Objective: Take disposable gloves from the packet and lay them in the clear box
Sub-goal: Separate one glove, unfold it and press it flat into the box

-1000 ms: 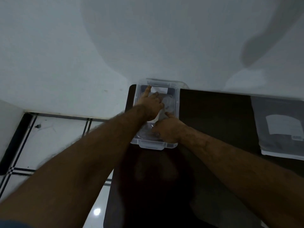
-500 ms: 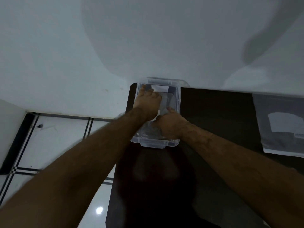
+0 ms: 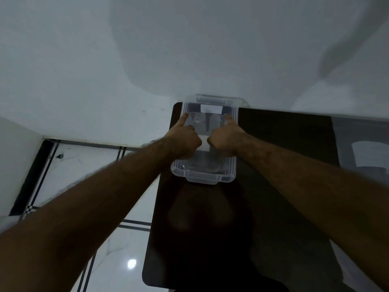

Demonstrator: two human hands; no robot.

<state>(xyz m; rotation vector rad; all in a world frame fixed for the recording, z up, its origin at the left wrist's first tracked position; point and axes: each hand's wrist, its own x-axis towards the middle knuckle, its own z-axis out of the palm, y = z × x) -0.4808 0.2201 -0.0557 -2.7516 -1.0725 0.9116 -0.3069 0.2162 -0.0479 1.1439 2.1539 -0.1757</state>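
The clear box point(image 3: 202, 179) stands at the far left corner of the dark table point(image 3: 280, 207). Both hands are inside it, side by side. My left hand point(image 3: 183, 138) and my right hand point(image 3: 225, 138) have their index fingers stretched toward the far corners and the other fingers curled. A thin translucent disposable glove point(image 3: 199, 122) is spread between the two index fingers, lying flat in the box. A white patch shows between the knuckles. The grey glove packet point(image 3: 367, 150) with a white label lies at the table's right edge, away from both hands.
A clear lid point(image 3: 223, 99) leans behind the box against the white wall. White floor tiles with dark lines point(image 3: 88, 165) lie left of the table. The table's left edge runs just beside the box.
Both hands have moved apart and toward the far end of the box, with index fingers now pointing at the far corners and the glove spread out between them.
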